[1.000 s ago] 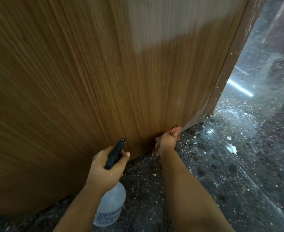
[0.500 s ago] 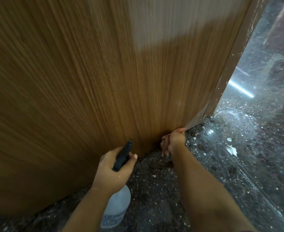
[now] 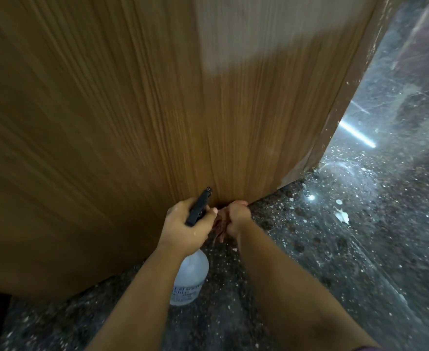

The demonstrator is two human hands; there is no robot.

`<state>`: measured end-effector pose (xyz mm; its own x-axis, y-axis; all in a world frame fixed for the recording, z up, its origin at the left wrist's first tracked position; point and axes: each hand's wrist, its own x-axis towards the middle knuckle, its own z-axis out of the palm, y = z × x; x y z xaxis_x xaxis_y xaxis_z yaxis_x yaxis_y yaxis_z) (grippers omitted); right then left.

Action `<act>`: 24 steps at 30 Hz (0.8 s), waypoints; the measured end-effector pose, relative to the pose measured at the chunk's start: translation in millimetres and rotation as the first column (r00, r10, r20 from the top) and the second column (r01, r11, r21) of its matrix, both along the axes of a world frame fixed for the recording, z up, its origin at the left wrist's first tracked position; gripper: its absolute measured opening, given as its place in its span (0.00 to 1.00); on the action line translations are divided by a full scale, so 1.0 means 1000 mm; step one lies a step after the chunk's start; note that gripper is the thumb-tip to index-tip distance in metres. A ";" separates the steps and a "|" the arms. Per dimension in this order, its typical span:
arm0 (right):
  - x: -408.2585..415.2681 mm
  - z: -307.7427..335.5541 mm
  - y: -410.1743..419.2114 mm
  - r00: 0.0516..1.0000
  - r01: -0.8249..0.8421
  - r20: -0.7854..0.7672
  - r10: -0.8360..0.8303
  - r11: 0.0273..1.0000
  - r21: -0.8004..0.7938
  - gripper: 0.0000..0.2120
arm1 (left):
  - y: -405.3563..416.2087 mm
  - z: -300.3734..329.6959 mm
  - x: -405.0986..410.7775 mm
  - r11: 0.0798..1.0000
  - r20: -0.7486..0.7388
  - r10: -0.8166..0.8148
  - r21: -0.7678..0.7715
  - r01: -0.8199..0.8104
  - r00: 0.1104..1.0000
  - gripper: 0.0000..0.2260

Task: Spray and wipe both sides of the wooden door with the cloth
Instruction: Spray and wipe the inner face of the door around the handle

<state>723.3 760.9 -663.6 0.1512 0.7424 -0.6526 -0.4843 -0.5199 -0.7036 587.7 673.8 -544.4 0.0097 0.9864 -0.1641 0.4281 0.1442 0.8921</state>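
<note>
Head view: one wooden door [image 3: 137, 117] filling the upper left, its bottom edge just above one dark speckled floor [image 3: 322, 249]. Two bare hands low at that bottom edge, close together. Left hand [image 3: 183, 229] clenched around the black trigger head of one spray bottle [image 3: 189, 279], nozzle pointing up toward the door, translucent body hanging below the wrist. Right hand [image 3: 236, 216] closed on one reddish cloth [image 3: 218, 225], mostly hidden, bunched between the two hands against the door's bottom edge. One white scrap [image 3: 343, 216] lying on the floor well to the right.
</note>
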 end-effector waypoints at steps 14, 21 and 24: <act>0.051 0.182 0.008 0.987 0.098 0.132 -0.088 0.993 -0.065 0.18 | 0.024 0.072 0.008 0.988 0.013 -0.156 0.003 0.156 0.988 0.08; 0.076 0.166 0.013 0.992 0.092 0.084 -0.093 0.996 0.023 0.17 | 0.039 0.066 0.043 0.977 -0.070 -0.195 0.071 0.200 0.978 0.11; 0.096 0.125 0.019 0.979 0.188 -0.058 -0.195 0.976 -0.109 0.22 | 0.035 0.050 0.055 0.984 -0.038 -0.174 0.037 0.175 0.984 0.12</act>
